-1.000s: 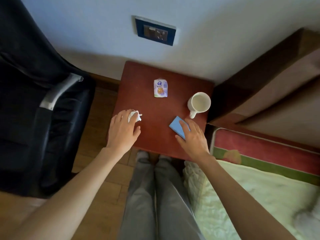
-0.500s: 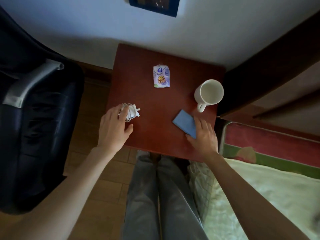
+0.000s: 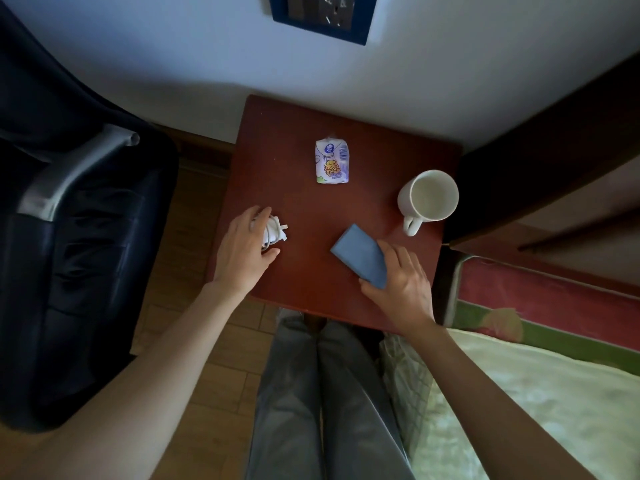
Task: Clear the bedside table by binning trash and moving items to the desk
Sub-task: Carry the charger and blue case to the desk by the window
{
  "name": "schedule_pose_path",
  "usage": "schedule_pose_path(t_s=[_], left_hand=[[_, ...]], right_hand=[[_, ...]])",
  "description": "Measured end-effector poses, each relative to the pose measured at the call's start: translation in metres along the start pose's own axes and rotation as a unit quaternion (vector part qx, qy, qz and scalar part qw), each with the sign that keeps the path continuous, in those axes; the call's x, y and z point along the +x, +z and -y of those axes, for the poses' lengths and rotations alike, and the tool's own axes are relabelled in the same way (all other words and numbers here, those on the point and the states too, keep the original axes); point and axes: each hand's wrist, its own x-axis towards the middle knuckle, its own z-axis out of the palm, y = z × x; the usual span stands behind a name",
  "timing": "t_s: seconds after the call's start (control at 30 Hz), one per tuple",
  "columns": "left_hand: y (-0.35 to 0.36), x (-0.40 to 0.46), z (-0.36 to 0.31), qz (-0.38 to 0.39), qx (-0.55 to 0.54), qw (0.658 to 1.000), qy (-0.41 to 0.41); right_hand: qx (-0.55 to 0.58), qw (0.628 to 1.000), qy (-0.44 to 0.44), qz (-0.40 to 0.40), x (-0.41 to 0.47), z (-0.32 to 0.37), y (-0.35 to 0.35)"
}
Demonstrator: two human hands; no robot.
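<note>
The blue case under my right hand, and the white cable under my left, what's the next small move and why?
Probably close both grips and lift. The right hand lies on the near end of the blue case, which is still flat on the bedside table; the left hand is cupped over the coiled white cable. Neither looks lifted yet, and both seem keepers for the desk.
</note>
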Motion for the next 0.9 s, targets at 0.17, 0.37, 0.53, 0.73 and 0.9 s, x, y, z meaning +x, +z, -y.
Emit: schedule_pose_path(t_s=[0.17,0.37,0.53,0.73,0.9], left_hand=[[0.005,0.004,0.005,-0.051,-0.040,0.998,0.015],[0.006,-0.003,0.008,-0.081,-0.081,0.993,0.004],[-0.014,-0.030,-0.001,-0.115,-0.116,0.986,-0.017],[-0.070,-0.091,-0.024,-0.170,-0.135,0.975,-0.048],[-0.120,-0.158,-0.038,-0.202,-0.134,0.967,-0.083]], right_hand=[[0.004,1.000,-0.013,0.006,0.002,0.002,0.001],[0.003,1.000,-0.025,-0.007,0.008,0.006,-0.007],[0.010,0.998,-0.054,-0.009,0.011,0.023,-0.027],[0.011,0.994,-0.111,-0.007,-0.001,0.066,-0.075],[0.021,0.986,-0.167,-0.002,-0.017,0.110,-0.126]])
